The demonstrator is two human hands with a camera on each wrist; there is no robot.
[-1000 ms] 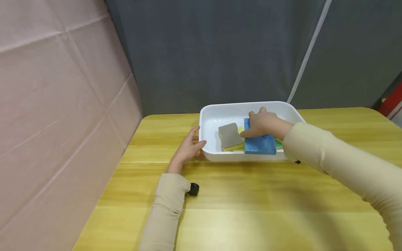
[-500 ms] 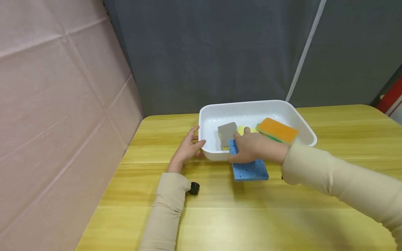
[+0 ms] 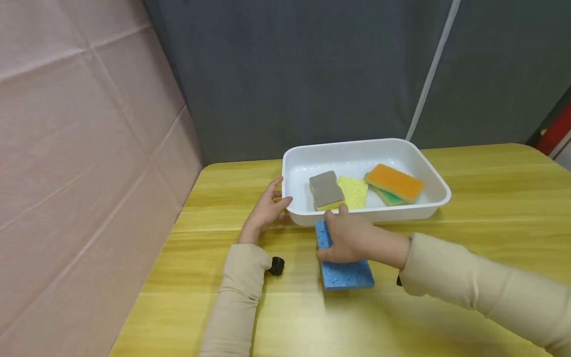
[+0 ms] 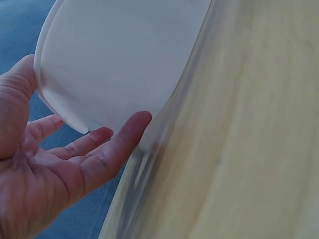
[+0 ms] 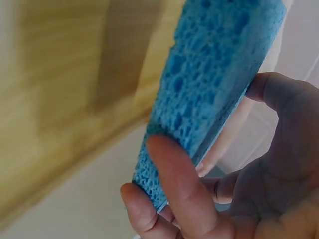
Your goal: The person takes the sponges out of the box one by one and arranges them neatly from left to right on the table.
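My right hand (image 3: pixel 345 240) grips a flat blue sponge (image 3: pixel 343 270) just in front of the white tub (image 3: pixel 439 191), low over the yellow wooden table (image 3: pixel 468 248). In the right wrist view my fingers (image 5: pixel 174 199) and thumb pinch the blue sponge (image 5: pixel 214 79) by its edge. My left hand (image 3: pixel 267 208) rests on the tub's left front corner with straight fingers; the left wrist view shows the fingers (image 4: pixel 107 154) against the tub wall (image 4: pixel 119 55). Inside the tub lie a grey-topped sponge (image 3: pixel 325 190), a thin yellow sponge (image 3: pixel 354 192) and an orange-and-green sponge (image 3: pixel 394 183).
A pink cloth wall (image 3: pixel 80 163) stands along the table's left side and a grey curtain (image 3: pixel 334 69) hangs behind. A small black device (image 3: pixel 275 266) sits at my left wrist. A red object (image 3: pixel 553 134) shows at the far right edge.
My right hand lifted the blue sponge out of the tub and brought it toward me, down over the table. That uncovered the orange and yellow sponges. The left hand stayed at the tub.
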